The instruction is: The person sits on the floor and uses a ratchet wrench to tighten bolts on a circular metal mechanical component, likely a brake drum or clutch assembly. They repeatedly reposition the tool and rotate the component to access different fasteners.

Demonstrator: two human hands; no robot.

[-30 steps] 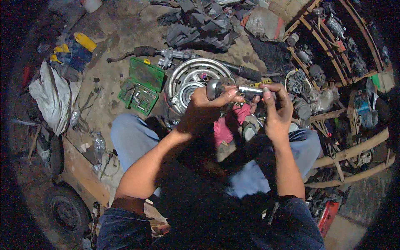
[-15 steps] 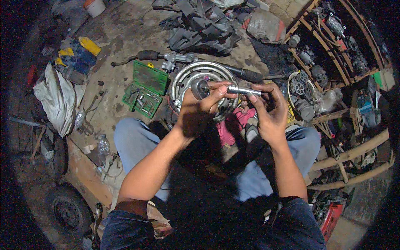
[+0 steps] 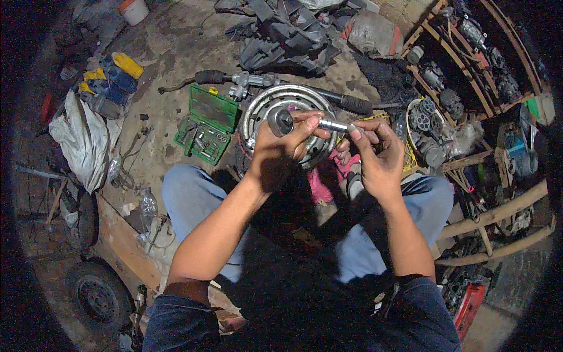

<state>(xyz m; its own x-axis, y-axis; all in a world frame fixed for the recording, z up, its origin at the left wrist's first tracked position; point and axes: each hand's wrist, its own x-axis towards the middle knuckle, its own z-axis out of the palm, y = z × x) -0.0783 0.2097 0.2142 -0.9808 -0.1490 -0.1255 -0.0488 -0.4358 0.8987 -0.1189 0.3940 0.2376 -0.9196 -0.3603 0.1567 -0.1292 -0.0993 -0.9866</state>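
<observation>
My left hand (image 3: 272,157) is closed around a round grey metal piece (image 3: 281,121) with a dark centre; its fingertips also touch a slim chrome cylinder (image 3: 333,124) pointing right. My right hand (image 3: 384,158) pinches the cylinder's right end between thumb and fingers. Whether the two metal pieces are joined is hidden by my fingers. Beneath both hands lies a silver wheel rim (image 3: 293,91), with pink cloth items (image 3: 319,186) below it. Left of the rim, an open green socket case (image 3: 212,107) holds small chrome sockets.
A long steering-rack-like part (image 3: 249,81) lies behind the rim, black plastic pieces (image 3: 275,41) beyond. Wooden racks (image 3: 454,56) of engine parts stand right, beside a basin of metal parts (image 3: 423,120). Left are a pale sack (image 3: 82,141), a bottle (image 3: 148,205) and a tyre (image 3: 99,296).
The round piece has tilted so its dark centre shows upward. My right hand has moved slightly left along the cylinder, and the whole view has shifted a little.
</observation>
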